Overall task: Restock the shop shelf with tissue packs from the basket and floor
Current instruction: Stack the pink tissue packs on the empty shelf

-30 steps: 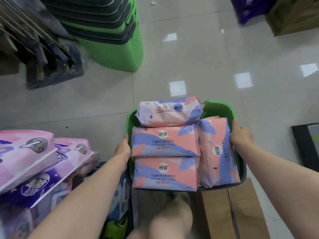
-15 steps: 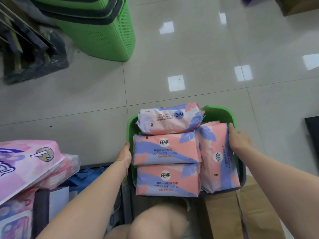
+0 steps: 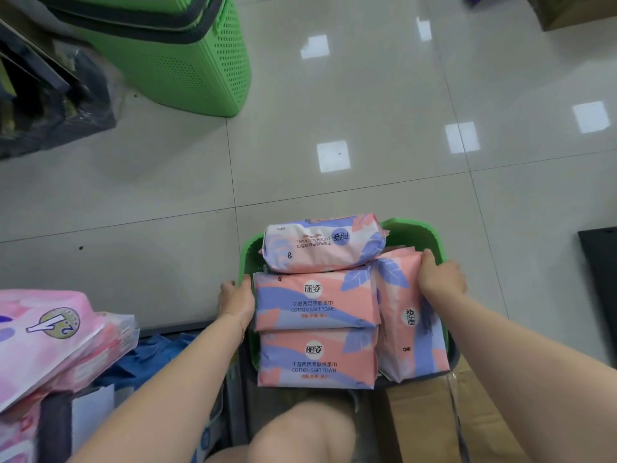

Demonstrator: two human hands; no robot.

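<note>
Step in hand: unloading the basket (image 3: pixel 419 228). The green basket sits just ahead of the person's knee, with tiled floor (image 3: pixel 350 95) beyond it. Four tissue packs (image 3: pixel 314 302) show on top. The left hand (image 3: pixel 235 295) grasps the basket's left rim. The right hand (image 3: pixel 440 277) curls its fingers over the far end of the right-side pack (image 3: pixel 407 325).

Next move, my guess: lift that pack straight out, left hand steadying, then turn to the shelf, which is not in view.

Print: "COTTON SOFT TOWEL", logo 丽姿, "60PCS" on the rear pack (image 3: pixel 320 243), handwritten "8" on several. Pink packs (image 3: pixel 43 335) are stacked at left, badge unclear.
</note>
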